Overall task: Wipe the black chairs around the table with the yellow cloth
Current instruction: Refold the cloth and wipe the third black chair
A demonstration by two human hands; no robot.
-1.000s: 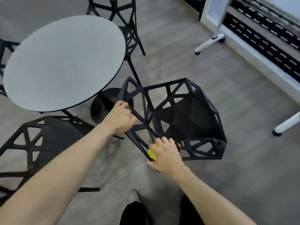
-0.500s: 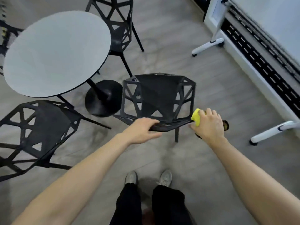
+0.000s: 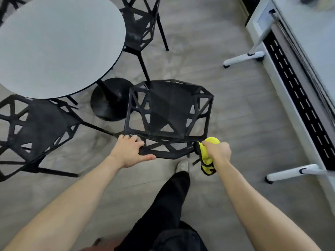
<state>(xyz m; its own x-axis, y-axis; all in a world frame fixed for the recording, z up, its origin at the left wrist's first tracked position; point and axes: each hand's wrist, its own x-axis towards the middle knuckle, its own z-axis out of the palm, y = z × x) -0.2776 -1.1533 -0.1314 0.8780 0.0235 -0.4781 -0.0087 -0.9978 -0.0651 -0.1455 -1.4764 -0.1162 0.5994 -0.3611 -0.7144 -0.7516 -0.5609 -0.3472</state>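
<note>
Grey wood-look floor [image 3: 208, 57], white desk legs [image 3: 243, 58] (on casters), black perforated strip [image 3: 301, 105] along right side

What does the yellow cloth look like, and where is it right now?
The yellow cloth is bright yellow with a dark edge trim and looks soft, like microfibre. It is bunched up, not spread flat. The right hand holds it in a closed grip, with one end sticking up above the fist and the other hanging below. It sits at the right corner of the back of the nearest black chair, seemingly touching the frame there.

left chair [image 3: 36, 127]: cut by frame edge | table [image 3: 54, 42]: top cropped
</note>
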